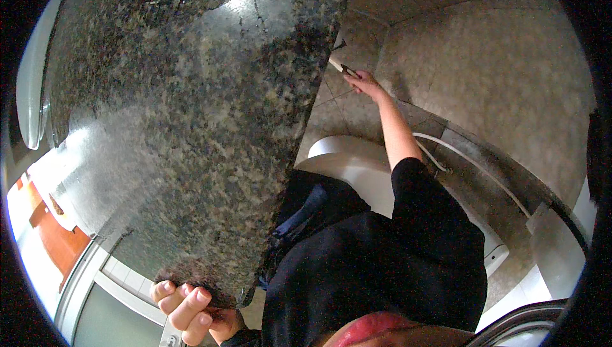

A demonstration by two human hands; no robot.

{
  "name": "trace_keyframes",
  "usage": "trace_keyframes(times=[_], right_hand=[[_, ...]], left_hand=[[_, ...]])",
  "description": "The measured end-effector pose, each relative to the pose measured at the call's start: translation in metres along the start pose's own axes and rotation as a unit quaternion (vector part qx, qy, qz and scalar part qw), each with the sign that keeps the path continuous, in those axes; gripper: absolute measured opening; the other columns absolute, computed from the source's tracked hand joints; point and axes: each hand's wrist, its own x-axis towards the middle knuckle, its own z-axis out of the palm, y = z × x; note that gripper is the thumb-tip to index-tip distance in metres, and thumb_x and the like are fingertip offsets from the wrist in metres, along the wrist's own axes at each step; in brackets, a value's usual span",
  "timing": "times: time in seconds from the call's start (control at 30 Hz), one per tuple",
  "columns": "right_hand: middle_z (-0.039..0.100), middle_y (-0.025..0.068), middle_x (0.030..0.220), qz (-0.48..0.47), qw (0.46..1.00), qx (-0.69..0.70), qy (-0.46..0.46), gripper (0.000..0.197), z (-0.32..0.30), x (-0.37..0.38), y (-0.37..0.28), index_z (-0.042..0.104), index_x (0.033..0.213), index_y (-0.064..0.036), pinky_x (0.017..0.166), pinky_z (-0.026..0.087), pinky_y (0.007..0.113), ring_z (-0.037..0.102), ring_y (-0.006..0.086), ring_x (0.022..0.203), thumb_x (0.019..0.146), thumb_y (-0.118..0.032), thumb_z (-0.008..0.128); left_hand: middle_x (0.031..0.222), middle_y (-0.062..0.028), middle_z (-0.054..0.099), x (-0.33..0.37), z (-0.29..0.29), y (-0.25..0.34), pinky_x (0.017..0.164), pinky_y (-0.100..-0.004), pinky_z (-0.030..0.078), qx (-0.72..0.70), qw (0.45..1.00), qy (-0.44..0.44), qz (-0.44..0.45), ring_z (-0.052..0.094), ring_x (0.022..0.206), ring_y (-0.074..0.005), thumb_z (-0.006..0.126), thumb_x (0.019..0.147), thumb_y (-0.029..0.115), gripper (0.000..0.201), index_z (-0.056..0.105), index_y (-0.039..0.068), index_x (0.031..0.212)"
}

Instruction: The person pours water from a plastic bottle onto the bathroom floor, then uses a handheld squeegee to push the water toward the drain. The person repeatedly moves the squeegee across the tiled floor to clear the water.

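A dark speckled granite countertop (191, 111) with a wet shine fills the left and middle of the view. My left hand (188, 312) is closed at its near end, fingers curled over the edge. Beyond the counter's right side, my right arm stretches out low over the tiled floor. In my right hand (363, 84) is a slim handle (337, 64), pale toward its far end and darker by the fingers. The counter edge hides whatever the handle leads to, so its kind does not show.
Below my right forearm is a white toilet (357, 165). A white hose (472, 153) runs along the wall to the right. Beige tiled walls (484, 66) enclose that side. At lower left stands a white-framed frosted panel (111, 318); a white basin-like rim (33, 85) shows far left.
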Motion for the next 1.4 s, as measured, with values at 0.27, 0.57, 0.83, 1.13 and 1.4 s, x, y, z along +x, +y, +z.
trace_keyframes(times=[0.27,0.57,0.83,1.13,1.4], right_hand=[[0.051,-0.0043,0.061,0.033,0.955,0.212,0.206,0.031,0.048,0.019,-0.011,0.051,0.078,-0.0107,0.036,0.030,0.023,0.041,0.0035,0.041,0.087,-0.039,0.059],[0.063,0.0232,0.084,0.076,0.948,-0.170,0.257,0.040,0.075,0.177,0.035,0.052,0.118,-0.0028,0.065,0.052,0.048,0.064,0.0352,0.076,0.091,-0.029,0.039],[0.057,0.0300,0.105,0.048,0.925,-0.259,0.275,0.044,0.104,0.115,0.021,0.054,0.116,-0.0011,0.070,0.052,0.050,0.063,0.0391,0.087,0.093,-0.034,0.037],[0.064,0.0243,0.092,0.156,0.937,-0.124,0.287,0.058,0.035,0.046,0.011,0.061,0.104,-0.0013,0.072,0.051,0.047,0.064,0.0380,0.085,0.086,-0.053,0.039],[0.062,0.0210,0.090,-0.024,0.944,-0.175,0.278,0.056,-0.003,0.081,0.028,0.061,0.095,-0.0005,0.068,0.049,0.045,0.061,0.0362,0.079,0.088,-0.052,0.039]], left_hand=[[0.082,-0.0033,0.054,-0.002,-0.002,0.004,0.082,-0.0417,0.040,-0.002,1.000,0.008,-0.026,0.049,0.075,-0.0197,0.032,0.091,0.033,0.019,0.041,0.017,0.097],[0.082,-0.0022,0.054,0.002,-0.004,0.000,0.081,-0.0413,0.041,0.031,0.999,-0.010,0.011,0.049,0.072,-0.0189,0.034,0.091,0.033,0.018,0.042,0.017,0.096],[0.080,-0.0024,0.053,-0.002,-0.009,-0.001,0.081,-0.0418,0.042,0.028,0.999,-0.009,0.016,0.051,0.074,-0.0198,0.034,0.092,0.034,0.020,0.040,0.016,0.095],[0.080,-0.0034,0.053,-0.001,0.007,0.036,0.082,-0.0429,0.042,-0.024,1.000,-0.006,-0.002,0.051,0.074,-0.0206,0.033,0.091,0.034,0.020,0.039,0.015,0.094],[0.088,0.0038,0.058,0.016,-0.001,0.029,0.089,-0.0378,0.037,-0.032,0.997,-0.043,-0.060,0.051,0.084,-0.0138,0.035,0.095,0.039,0.019,0.044,0.022,0.095]])
